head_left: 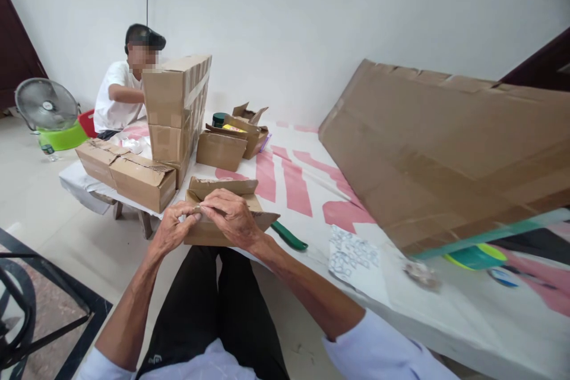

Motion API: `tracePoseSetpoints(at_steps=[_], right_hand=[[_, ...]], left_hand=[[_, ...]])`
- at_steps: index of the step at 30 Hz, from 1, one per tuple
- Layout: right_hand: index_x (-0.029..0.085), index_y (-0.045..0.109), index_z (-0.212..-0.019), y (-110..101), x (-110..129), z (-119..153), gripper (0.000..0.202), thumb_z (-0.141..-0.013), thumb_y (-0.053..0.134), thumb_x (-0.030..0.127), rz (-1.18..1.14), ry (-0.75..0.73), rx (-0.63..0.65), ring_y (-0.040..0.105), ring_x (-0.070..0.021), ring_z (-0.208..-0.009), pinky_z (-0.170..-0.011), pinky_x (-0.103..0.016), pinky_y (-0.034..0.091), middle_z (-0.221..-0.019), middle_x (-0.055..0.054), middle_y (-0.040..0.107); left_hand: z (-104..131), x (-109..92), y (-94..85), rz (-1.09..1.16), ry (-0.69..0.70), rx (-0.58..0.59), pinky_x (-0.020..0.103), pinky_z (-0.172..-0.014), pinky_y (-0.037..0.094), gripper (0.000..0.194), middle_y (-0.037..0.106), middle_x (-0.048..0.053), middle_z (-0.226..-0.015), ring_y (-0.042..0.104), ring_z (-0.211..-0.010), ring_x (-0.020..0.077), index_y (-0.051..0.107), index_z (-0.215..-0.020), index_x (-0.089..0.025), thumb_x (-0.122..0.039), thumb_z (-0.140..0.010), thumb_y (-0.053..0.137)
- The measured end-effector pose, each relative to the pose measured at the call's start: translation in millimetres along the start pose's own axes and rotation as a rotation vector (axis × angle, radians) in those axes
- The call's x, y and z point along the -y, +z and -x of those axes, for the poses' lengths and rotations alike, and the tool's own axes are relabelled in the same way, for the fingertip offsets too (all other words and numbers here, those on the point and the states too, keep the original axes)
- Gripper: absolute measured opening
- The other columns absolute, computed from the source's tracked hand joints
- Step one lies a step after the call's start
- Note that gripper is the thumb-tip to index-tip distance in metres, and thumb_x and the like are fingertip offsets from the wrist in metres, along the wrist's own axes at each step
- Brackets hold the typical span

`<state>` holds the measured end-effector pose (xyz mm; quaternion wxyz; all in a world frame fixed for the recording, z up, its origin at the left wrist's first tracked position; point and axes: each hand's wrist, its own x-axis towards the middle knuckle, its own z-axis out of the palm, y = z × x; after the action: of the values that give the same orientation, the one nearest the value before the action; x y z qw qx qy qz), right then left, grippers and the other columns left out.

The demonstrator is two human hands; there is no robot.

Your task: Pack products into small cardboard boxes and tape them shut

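An open cardboard box (209, 233) stands at the table's near edge, just above my lap, its flaps raised. Over its near left side my left hand (176, 227) and my right hand (229, 217) meet, both with fingers pinched together. Whatever is between the fingertips is too small to make out. To the right of the box lies a green-handled tool (289, 236), partly hidden by the box flap. Farther right is a white sheet with small marks (354, 258).
Taped cardboard boxes (167, 98) stand stacked at left, with low boxes (142, 181) before them. A person in a cap (118, 98) sits behind. Small open boxes (222, 151) lie beyond my hands. A large cardboard panel (454, 154) leans at right. A fan (47, 104) stands far left.
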<state>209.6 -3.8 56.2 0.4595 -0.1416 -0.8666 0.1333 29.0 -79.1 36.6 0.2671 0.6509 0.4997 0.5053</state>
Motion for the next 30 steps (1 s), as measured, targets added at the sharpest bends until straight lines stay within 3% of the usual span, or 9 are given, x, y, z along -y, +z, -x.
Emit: tracePoseSetpoints(at_steps=[10, 18, 23, 26, 30], right_hand=[[0.025, 0.077, -0.104, 9.5, -11.6, 21.6, 0.024, -0.105, 0.054, 0.017, 0.359, -0.133, 0.053, 0.065, -0.0233, -0.094, -0.081, -0.04, 0.052, -0.102, -0.01, 0.074], [0.023, 0.075, -0.101, 17.6, -13.2, 23.9, 0.028, -0.106, 0.049, 0.013, 0.466, -0.253, -0.068, 0.065, -0.0203, -0.083, -0.074, -0.036, 0.052, -0.095, -0.009, 0.075], [0.022, 0.074, -0.101, 22.5, -6.3, 32.7, 0.026, -0.105, 0.05, 0.012, 0.391, -0.263, -0.04, 0.068, -0.0208, -0.089, -0.079, -0.037, 0.054, -0.096, -0.008, 0.076], [0.021, 0.072, -0.095, 28.2, -3.4, 43.1, 0.024, -0.101, 0.054, 0.007, 0.341, -0.323, -0.088, 0.067, -0.0205, -0.086, -0.082, -0.038, 0.055, -0.092, -0.007, 0.075], [0.021, 0.07, -0.094, 29.9, 4.1, 51.5, 0.022, -0.101, 0.055, 0.006, 0.272, -0.223, -0.154, 0.066, -0.0203, -0.084, -0.078, -0.036, 0.055, -0.091, -0.007, 0.073]], left_hand=[[-0.2, 3.4, 0.7, -0.024, -0.063, -0.009, 0.034, -0.081, 0.048, 0.032, 0.065, 0.003, -0.08, 0.059, -0.083, 0.0209, 0.071, -0.072, -0.019, -0.043, -0.093, 0.064], [0.6, 7.0, 2.1, -0.01, -0.054, -0.024, 0.034, -0.083, 0.046, 0.032, 0.065, 0.004, -0.08, 0.059, -0.085, 0.0216, 0.069, -0.072, -0.02, -0.042, -0.094, 0.063], [-2.6, 9.5, 2.5, 0.005, -0.063, -0.037, 0.033, -0.077, 0.044, 0.041, 0.055, 0.002, -0.075, 0.053, -0.078, 0.0193, 0.058, -0.066, -0.02, -0.049, -0.094, 0.061], [-6.4, 10.0, 1.1, 0.034, -0.081, -0.019, 0.031, -0.072, 0.04, 0.044, 0.045, -0.001, -0.072, 0.045, -0.072, 0.0165, 0.049, -0.063, -0.02, -0.05, -0.094, 0.06], [-8.9, 8.5, -1.3, 0.055, -0.101, 0.012, 0.03, -0.071, 0.037, 0.045, 0.043, -0.001, -0.073, 0.041, -0.071, 0.0154, 0.044, -0.064, -0.021, -0.051, -0.093, 0.059]])
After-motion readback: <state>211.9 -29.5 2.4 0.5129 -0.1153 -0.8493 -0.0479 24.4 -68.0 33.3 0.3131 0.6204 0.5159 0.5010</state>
